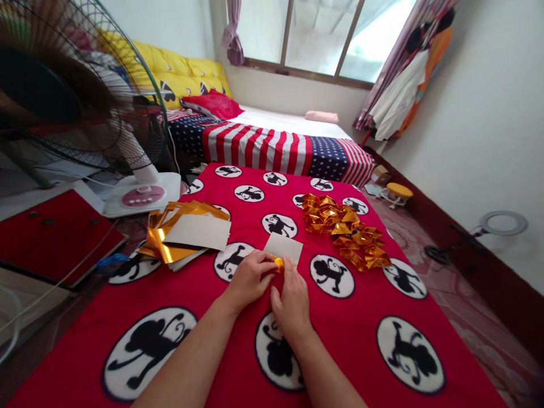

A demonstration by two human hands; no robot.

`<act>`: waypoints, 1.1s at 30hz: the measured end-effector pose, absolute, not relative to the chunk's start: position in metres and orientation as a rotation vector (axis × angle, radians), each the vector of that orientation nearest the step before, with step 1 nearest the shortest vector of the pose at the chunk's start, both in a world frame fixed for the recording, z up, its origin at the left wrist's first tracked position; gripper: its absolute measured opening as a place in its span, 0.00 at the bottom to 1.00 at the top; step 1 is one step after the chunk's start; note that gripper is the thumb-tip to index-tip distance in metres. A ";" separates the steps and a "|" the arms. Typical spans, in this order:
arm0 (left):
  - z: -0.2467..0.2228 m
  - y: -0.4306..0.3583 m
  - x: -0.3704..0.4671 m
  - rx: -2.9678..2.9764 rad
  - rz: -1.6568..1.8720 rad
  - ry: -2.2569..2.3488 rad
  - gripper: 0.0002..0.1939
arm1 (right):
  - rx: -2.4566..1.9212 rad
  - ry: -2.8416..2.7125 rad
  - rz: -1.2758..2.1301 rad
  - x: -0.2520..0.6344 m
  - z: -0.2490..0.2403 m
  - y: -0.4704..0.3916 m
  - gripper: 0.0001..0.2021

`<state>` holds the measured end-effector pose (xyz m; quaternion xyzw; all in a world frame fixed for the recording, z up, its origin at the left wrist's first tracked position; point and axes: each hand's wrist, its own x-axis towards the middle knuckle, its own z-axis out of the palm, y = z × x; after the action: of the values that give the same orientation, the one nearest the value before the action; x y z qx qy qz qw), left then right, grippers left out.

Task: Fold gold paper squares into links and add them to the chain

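The foil paper sheet (285,245) is pale and matte on its upward face, with a shiny gold part at the near edge. It lies on the red monkey-print cloth (361,351), just beyond the left hand (254,276) and right hand (292,297). Their bent fingers touch this edge; whether they pinch or only press cannot be told.

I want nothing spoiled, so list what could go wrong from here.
The fan might scatter the loose paper stack if its draught reaches it. That uneven stack could slide if the left hand brushes it. The folded gold pieces sit crowded; the right hand could dent one.
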<state>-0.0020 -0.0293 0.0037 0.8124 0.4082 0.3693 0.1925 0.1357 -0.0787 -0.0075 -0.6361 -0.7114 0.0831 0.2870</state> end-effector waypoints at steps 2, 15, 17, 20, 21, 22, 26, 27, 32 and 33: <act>0.003 -0.029 -0.003 2.285 1.037 1.158 0.13 | -1.637 -1.863 0.270 0.145 -0.008 -0.076 0.30; 0.000 -0.023 -0.009 2.236 1.072 1.244 0.15 | -1.310 -1.728 0.402 0.175 -0.005 -0.054 0.11; 0.000 -0.021 -0.010 2.195 1.129 1.261 0.10 | -1.279 -1.631 0.440 0.175 -0.006 -0.055 0.10; 0.004 -0.022 -0.012 2.059 1.262 1.259 0.04 | -1.269 -1.449 0.521 0.174 -0.005 -0.057 0.08; 0.006 -0.022 -0.012 1.991 1.293 1.238 0.04 | -1.266 -1.399 0.556 0.173 -0.003 -0.058 0.08; 0.009 -0.024 -0.012 1.919 1.306 1.213 0.05 | -1.260 -1.357 0.589 0.172 -0.002 -0.059 0.07; 0.015 -0.028 -0.011 1.689 1.250 1.182 0.11 | -1.251 -1.289 0.653 0.169 0.001 -0.062 0.07; 0.016 -0.029 -0.010 1.644 1.246 1.184 0.12 | -1.251 -1.292 0.655 0.169 0.002 -0.063 0.07; 0.021 -0.034 -0.004 1.639 1.335 1.172 0.10 | -1.272 -1.426 0.596 0.170 0.018 -0.067 0.07; 0.022 -0.035 -0.003 1.684 1.362 1.170 0.10 | -1.288 -1.498 0.543 0.169 0.023 -0.067 0.06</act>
<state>-0.0030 -0.0354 0.0219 0.6448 0.4480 0.5218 0.3336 0.1689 -0.0670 0.0230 -0.5371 -0.6246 0.2266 0.5197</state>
